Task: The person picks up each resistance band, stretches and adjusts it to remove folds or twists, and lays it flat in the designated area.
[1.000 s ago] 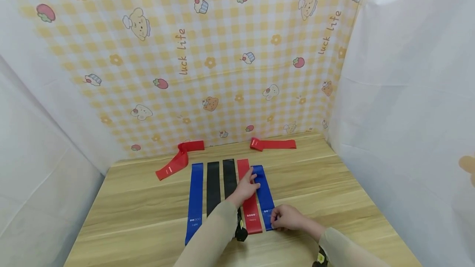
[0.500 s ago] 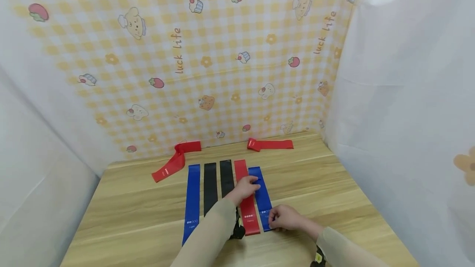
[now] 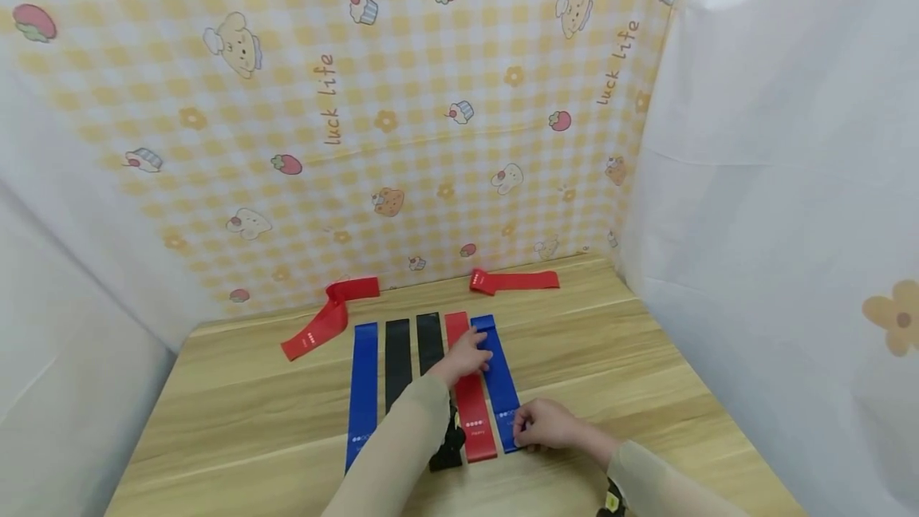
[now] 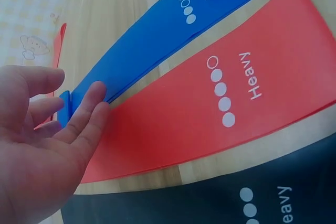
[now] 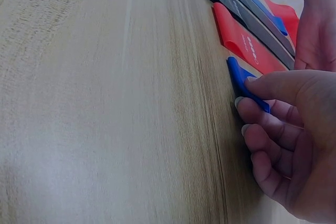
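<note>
Flat resistance bands lie side by side on a wooden table. At the row's right end is a blue band (image 3: pixel 502 377) marked "Light". My right hand (image 3: pixel 547 424) pinches its near end between thumb and index finger; the right wrist view shows the blue edge (image 5: pixel 242 80) slightly lifted there. My left hand (image 3: pixel 465 355) reaches over the red band (image 3: pixel 471 413), marked "Heavy", with loosely extended fingers at the blue band's far end. That far end (image 4: pixel 64 107) looks folded up in the left wrist view. The left forearm hides part of the black bands (image 3: pixel 431 341).
Another blue band (image 3: pixel 364 381) forms the row's left end. Behind the row, a twisted red band (image 3: pixel 330 319) lies at left and a folded red band (image 3: pixel 524 281) at right, near the checked cloth backdrop (image 3: pixel 402 246). White cloth walls (image 3: pixel 761 182) enclose the sides.
The left hand draws back, then reaches to the blue band's far end again, where a fold now shows. The right hand stays at the near end. The whole head view shifts slightly.
</note>
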